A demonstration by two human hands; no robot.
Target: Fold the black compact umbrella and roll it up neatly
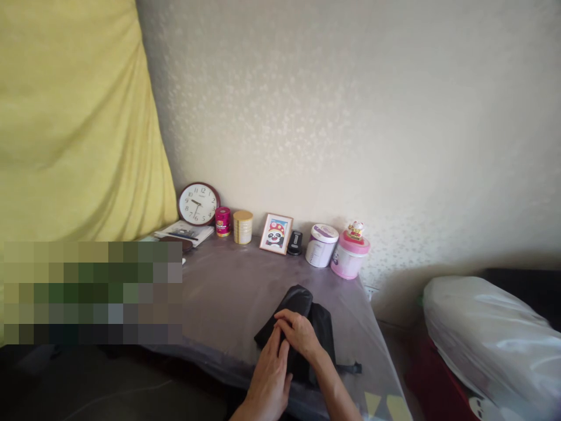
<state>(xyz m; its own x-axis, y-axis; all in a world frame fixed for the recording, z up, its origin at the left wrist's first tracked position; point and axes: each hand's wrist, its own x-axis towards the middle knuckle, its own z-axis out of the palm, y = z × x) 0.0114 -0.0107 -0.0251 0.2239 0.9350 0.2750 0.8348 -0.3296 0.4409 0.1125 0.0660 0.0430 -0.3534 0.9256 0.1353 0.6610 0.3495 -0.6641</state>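
A bundle of thin black fabric (323,327), folded into lobes, lies near the front right of the table; I cannot tell for sure what it is. A short black strap (350,368) sticks out from its right side. My left hand (272,371) rests on the bundle from the front, its fingers stretched forward. Across the top of the fabric lies my right hand (300,333), fingers extended to the left. The fingertips of both hands meet over the bundle, and part of the fabric is hidden under them.
On the table (219,292), along the wall, stand a clock (199,203), a pink tin (222,222), a yellow canister (242,227), a framed panda picture (276,234), a small black object (295,242), a white tub (321,245) and a pink-lidded tub (349,257). Right is a plastic-covered bundle (491,333).
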